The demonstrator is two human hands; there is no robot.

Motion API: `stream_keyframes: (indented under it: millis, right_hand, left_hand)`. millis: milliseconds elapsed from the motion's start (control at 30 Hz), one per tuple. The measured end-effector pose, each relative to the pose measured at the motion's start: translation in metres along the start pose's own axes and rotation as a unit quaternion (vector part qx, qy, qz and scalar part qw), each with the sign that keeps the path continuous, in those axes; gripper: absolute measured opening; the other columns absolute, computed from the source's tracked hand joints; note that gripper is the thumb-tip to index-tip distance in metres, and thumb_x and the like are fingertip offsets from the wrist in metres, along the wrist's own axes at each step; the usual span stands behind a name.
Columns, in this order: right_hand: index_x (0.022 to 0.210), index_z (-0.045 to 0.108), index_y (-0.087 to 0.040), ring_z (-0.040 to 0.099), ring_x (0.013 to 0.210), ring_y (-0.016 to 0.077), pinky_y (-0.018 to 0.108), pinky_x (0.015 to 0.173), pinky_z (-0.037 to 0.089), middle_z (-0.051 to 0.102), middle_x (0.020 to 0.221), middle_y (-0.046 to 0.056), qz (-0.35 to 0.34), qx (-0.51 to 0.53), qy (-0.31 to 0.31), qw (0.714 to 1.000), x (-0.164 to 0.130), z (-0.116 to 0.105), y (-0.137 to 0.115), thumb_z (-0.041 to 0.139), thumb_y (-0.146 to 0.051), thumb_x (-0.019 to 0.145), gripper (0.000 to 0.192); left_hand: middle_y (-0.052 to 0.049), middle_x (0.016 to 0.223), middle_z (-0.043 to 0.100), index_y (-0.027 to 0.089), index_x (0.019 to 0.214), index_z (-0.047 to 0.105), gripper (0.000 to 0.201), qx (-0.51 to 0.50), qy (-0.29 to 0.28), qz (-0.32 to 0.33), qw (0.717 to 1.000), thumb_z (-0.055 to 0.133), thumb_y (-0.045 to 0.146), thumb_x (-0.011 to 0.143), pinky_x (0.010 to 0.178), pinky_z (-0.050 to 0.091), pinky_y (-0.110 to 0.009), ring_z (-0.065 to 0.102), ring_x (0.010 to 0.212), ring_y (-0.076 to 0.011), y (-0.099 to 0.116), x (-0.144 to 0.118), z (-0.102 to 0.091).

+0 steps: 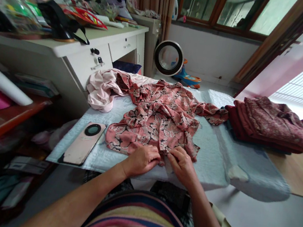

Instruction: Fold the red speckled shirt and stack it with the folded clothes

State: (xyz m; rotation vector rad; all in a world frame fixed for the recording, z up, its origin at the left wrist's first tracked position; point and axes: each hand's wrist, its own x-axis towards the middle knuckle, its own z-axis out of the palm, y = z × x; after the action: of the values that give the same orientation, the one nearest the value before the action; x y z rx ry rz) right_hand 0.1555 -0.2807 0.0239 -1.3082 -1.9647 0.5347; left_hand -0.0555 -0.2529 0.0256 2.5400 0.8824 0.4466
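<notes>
A red shirt with a dark and pale leaf print (pixel 164 119) lies rumpled across a table with a light blue cover (pixel 210 157). Both its sleeves stretch out to the sides at the far end. At its near edge my left hand (pixel 144 160) has its fingers curled onto the cloth. Close beside it, my right hand (pixel 182 164) pinches the same hem between thumb and fingers. The small part of the cloth under my fingertips is hidden.
Left of the shirt lie a phone (pixel 85 143) and a pale pink garment (pixel 105 89). Folded dark red clothes (pixel 276 123) are stacked on the right. A cluttered white desk (pixel 93 43) stands at the left, with a washing machine (pixel 152 33), its round door open, behind.
</notes>
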Motion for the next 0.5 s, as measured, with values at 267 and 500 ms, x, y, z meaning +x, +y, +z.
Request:
stream_keyframes:
  millis: [267,500]
  right_hand:
    - [0.084,0.063,-0.02,0.056,0.076,0.0163,0.028,0.07,0.043,0.061,0.078,0.002,0.022,-0.001,-0.019,1.0,-0.001,0.006,-0.003,0.054,-0.019,0.091,0.011]
    - [0.071,0.066,-0.019,0.055,0.082,0.0168,0.03,0.075,0.041,0.063,0.083,0.004,-0.044,-0.033,-0.093,0.994,-0.002,0.002,-0.01,0.053,-0.021,0.095,0.027]
  left_hand:
    - [-0.004,0.091,0.067,0.022,0.094,0.074,0.017,-0.085,-0.033,0.005,0.996,0.057,0.02,0.091,0.08,0.046,-0.027,0.062,0.089,-0.0169,0.003,-0.001,-0.004]
    - [-0.003,0.086,0.063,0.019,0.084,0.065,0.013,-0.075,0.023,-0.089,0.993,0.053,0.014,0.082,0.071,0.046,-0.025,0.058,0.077,-0.0149,0.007,-0.002,-0.011]
